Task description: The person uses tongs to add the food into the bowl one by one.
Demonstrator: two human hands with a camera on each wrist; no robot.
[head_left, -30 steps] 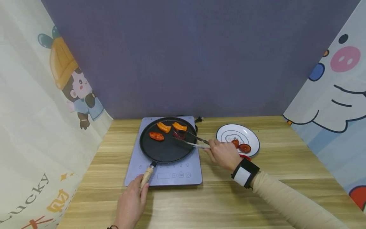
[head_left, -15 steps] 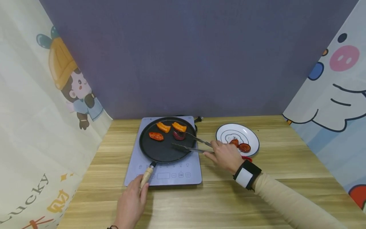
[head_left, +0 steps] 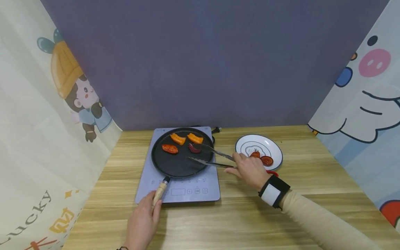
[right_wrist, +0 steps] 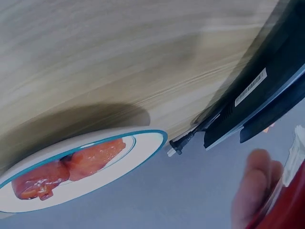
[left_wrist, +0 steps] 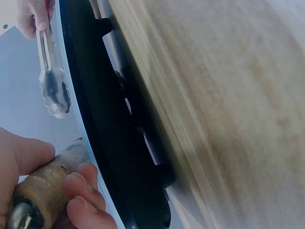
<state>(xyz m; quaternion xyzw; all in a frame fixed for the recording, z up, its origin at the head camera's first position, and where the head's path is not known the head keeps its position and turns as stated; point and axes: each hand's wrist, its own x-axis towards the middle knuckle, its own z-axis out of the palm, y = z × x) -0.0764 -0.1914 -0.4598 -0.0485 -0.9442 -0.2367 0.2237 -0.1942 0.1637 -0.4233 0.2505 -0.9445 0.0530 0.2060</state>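
My left hand [head_left: 142,220] grips the wooden handle [head_left: 160,191] of a round black frying pan [head_left: 175,166]. With my right hand [head_left: 250,170] I hold metal tongs [head_left: 218,164], whose red end shows in the right wrist view. The tongs' arms are spread over the pan's right side, one tip near a dark red curled piece [head_left: 194,148] that looks like an octopus tentacle and lies in the pan. Two orange pieces [head_left: 177,139] and a reddish chicken-wing-like piece [head_left: 170,149] also lie there.
Under the pan is a flat induction cooker [head_left: 200,194] on the wooden table [head_left: 193,225]. A white plate [head_left: 275,149] with dark-red pieces [head_left: 267,160] stands to the right. A black cord plug [head_left: 216,130] lies behind the cooker, before a grey back panel [head_left: 212,69].
The tongs' arms have spread apart and let go of the dark red curled piece. My right hand has shifted slightly right and toward me. My left hand stays on the handle.
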